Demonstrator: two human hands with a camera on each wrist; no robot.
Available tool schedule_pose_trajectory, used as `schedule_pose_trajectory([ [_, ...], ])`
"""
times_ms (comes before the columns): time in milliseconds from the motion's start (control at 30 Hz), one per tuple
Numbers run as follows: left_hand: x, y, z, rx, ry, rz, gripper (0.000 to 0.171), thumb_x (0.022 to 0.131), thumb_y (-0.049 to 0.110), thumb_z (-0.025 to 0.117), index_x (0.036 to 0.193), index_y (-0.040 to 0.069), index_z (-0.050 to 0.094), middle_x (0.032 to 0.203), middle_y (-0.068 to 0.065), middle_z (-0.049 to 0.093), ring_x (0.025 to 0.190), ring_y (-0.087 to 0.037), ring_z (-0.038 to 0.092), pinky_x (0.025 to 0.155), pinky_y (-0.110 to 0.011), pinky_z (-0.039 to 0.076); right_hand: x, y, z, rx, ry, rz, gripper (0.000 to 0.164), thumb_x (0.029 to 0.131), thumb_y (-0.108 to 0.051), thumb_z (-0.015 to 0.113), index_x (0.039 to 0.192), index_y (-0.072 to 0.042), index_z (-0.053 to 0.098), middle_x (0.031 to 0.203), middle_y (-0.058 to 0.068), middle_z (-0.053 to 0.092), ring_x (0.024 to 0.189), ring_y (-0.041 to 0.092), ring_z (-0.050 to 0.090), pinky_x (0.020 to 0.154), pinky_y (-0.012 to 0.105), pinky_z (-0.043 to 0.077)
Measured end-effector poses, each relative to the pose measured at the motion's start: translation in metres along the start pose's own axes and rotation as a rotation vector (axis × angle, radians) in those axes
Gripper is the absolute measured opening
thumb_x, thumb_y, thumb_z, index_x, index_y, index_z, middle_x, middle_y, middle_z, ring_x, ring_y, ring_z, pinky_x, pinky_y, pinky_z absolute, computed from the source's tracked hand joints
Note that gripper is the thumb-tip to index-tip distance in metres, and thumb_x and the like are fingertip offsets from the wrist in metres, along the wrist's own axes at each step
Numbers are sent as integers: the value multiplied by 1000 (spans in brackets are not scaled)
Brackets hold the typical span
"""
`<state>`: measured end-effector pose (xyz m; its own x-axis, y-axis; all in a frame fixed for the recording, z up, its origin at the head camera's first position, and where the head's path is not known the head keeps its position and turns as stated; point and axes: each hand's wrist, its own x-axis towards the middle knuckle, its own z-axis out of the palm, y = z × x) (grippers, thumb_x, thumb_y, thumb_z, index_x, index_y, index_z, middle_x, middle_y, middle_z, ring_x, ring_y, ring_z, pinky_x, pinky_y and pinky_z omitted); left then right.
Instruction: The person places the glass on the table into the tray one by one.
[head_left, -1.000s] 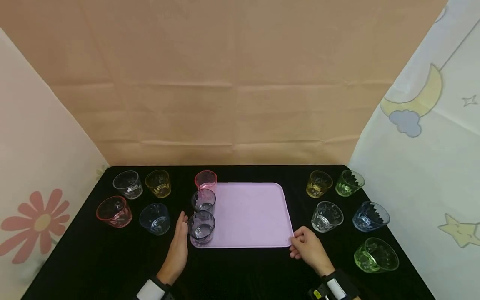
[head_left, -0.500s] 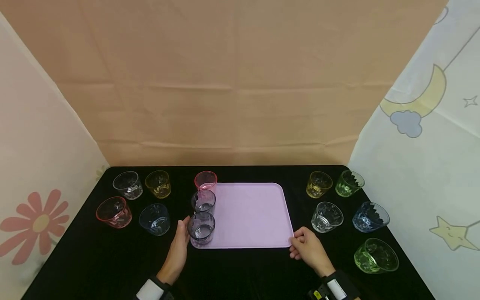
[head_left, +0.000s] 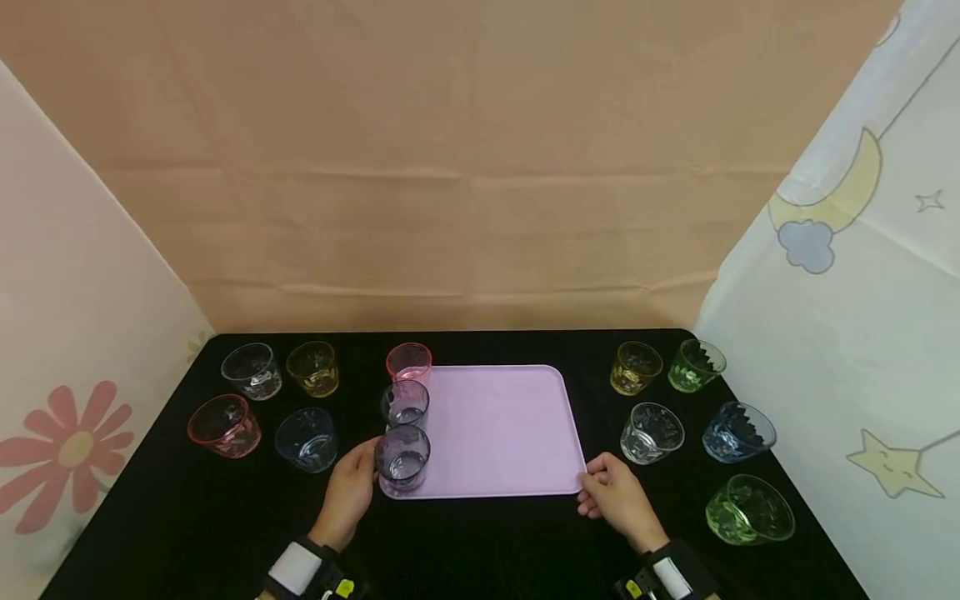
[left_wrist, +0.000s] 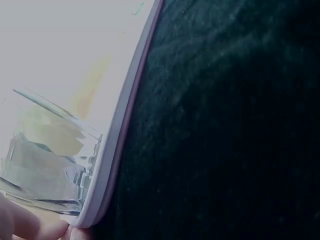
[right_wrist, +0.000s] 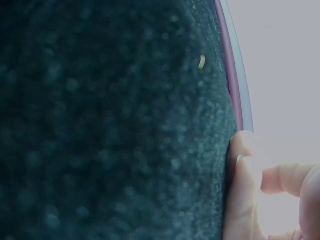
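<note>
Lilac tray (head_left: 498,429), smoky-grey glasses (head_left: 402,458), pink glass (head_left: 409,362), black tabletop (head_left: 480,546), tan backdrop (head_left: 465,167), pink-flowered pale sheet (head_left: 90,275)

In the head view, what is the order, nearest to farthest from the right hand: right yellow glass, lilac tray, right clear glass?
1. Lilac tray: the right hand grips its near right corner.
2. Right clear glass: just beyond the hand.
3. Right yellow glass: behind the clear glass.

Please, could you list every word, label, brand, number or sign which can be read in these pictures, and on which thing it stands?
No text can be read.
White rectangular patches and yellow patches on the black wrist straps: too small to tell whether anything is printed.
Pale-purple rectangular tray and transparent drinking glasses: no lettering visible.
White side panels: printed drawings only.
</note>
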<state>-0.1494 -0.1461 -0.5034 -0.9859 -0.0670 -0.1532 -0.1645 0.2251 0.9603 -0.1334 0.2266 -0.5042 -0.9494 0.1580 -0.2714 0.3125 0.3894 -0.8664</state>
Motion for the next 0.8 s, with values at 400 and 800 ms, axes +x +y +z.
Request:
schedule_pose_trajectory([
  [400, 2, -4, -5, 112, 6, 35, 38, 99, -8, 49, 136, -10, 55, 135, -29, 58, 122, -41, 58, 99, -51, 51, 0, 1, 1, 0, -5, 7, 9, 97, 1, 60, 98, 3, 52, 67, 10, 63, 55, 24, 65, 50, 32, 55],
  [800, 4, -4, -4, 120, 24, 30, 36, 98, -8, 52, 133, -10, 58, 132, -29, 60, 120, -41, 60, 97, -50, 52, -2, -1, -3, 33, -23, 13, 14, 97, -2, 63, 103, 6, 53, 70, 11, 65, 58, 25, 67, 53, 33, 57],
])
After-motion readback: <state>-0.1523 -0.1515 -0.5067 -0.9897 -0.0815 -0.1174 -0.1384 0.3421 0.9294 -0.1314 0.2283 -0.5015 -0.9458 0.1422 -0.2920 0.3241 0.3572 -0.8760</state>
